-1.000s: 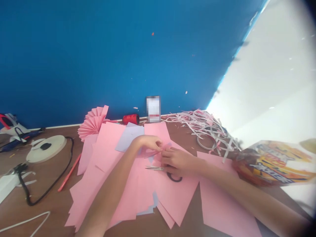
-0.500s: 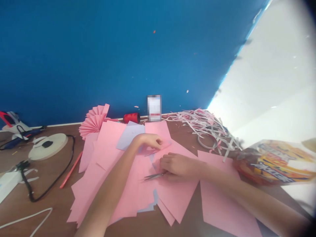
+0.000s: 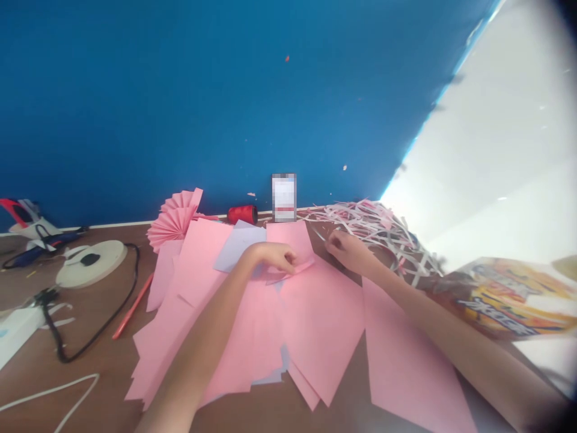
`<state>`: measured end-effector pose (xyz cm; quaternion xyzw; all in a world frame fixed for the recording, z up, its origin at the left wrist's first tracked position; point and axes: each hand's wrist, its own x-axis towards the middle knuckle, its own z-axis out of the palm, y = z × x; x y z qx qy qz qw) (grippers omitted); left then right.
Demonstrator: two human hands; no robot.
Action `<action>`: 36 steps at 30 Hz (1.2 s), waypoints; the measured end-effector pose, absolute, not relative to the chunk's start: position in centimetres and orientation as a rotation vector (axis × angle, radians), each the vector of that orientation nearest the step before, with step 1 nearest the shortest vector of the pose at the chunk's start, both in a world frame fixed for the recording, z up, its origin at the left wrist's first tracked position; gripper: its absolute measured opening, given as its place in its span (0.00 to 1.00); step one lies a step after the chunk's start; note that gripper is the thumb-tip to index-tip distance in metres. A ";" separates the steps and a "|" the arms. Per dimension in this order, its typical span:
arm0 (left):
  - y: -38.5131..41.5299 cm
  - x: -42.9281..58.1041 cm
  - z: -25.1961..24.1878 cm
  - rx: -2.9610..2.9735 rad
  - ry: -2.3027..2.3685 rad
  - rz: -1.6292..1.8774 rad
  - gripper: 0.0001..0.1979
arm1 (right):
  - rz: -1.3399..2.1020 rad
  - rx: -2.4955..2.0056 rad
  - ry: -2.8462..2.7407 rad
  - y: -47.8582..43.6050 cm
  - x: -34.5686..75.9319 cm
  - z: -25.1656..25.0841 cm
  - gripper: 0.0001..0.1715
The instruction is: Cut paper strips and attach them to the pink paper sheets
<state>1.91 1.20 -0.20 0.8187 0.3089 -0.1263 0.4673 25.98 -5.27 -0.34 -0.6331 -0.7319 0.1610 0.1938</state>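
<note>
My left hand [image 3: 274,257] is closed in a pinch on a small folded pink paper strip [image 3: 295,269], above a spread of pink paper sheets [image 3: 315,313] on the brown table. My right hand [image 3: 350,251] is farther back and to the right, on bare table by the paper shreds. It is closed on a pair of scissors [image 3: 320,235], whose thin silver blade pokes out to the left. The scissors' handle is mostly hidden in the fingers.
A pile of white and pink paper shreds [image 3: 383,227] lies at the back right. A pink paper fan [image 3: 177,219], a red thread spool [image 3: 242,214] and a white card [image 3: 283,197] stand by the blue wall. Left: a white disc [image 3: 92,262], black cable, red pencil [image 3: 133,305]. Right: snack bag [image 3: 505,296].
My right hand took up the scissors from the pink sheets and carried them back and to the right, toward the shreds. My left hand kept its pinch on the folded strip.
</note>
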 end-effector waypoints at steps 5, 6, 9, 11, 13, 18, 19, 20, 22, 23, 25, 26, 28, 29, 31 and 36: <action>0.9 1.7 0.3 2.002 0.736 -0.284 0.10 | 0.079 -2.092 -2.150 -5.2 26.7 -2.2 0.06; 0.8 1.7 0.4 2.009 0.740 -0.291 0.10 | 0.022 -2.085 -2.169 -5.4 26.6 -2.2 0.07; 0.5 2.2 0.7 2.059 0.781 -0.327 0.07 | -0.056 -1.864 -2.209 -5.6 26.0 -1.8 0.09; 0.3 2.6 0.7 2.093 0.828 -0.357 0.06 | 0.085 -1.541 -2.268 -5.7 25.5 -1.4 0.11; 0.1 3.0 0.6 2.128 0.877 -0.375 0.07 | 0.279 -1.223 -2.322 -5.8 25.0 -1.4 0.11; -0.2 3.4 0.4 2.184 0.935 -0.373 0.09 | 0.405 -0.918 -2.431 -6.3 24.3 -2.4 0.11; -0.3 3.5 0.5 2.183 0.934 -0.377 0.09 | 0.424 -0.893 -2.450 -6.4 24.2 -2.6 0.11; -0.3 3.4 0.6 2.180 0.927 -0.388 0.09 | 0.442 -0.873 -2.464 -6.4 24.2 -2.8 0.11; -0.5 3.4 0.8 2.171 0.906 -0.426 0.10 | 0.460 -0.848 -2.485 -6.5 24.3 -2.9 0.11; -0.6 3.3 1.0 2.162 0.896 -0.454 0.10 | 0.465 -0.839 -2.496 -6.5 24.3 -2.8 0.10; -0.6 3.2 1.2 2.122 0.880 -0.516 0.11 | 0.476 -0.828 -2.530 -6.5 24.5 -2.7 0.09; -0.7 3.2 1.3 2.101 0.876 -0.537 0.12 | 0.486 -0.826 -2.547 -6.4 24.5 -2.7 0.09; -0.6 3.0 1.4 2.066 0.878 -0.554 0.13 | 0.524 -0.824 -2.564 -6.3 24.6 -2.7 0.08; -0.5 2.9 1.4 2.058 0.885 -0.550 0.13 | 0.561 -0.824 -2.560 -6.2 24.6 -2.7 0.08; -0.4 2.7 1.4 2.042 0.896 -0.538 0.13 | 0.657 -0.821 -2.541 -6.1 24.7 -2.6 0.07; -0.3 2.0 1.8 1.981 0.864 -0.551 0.09 | 0.738 -0.863 -2.602 -5.7 24.7 -1.7 0.07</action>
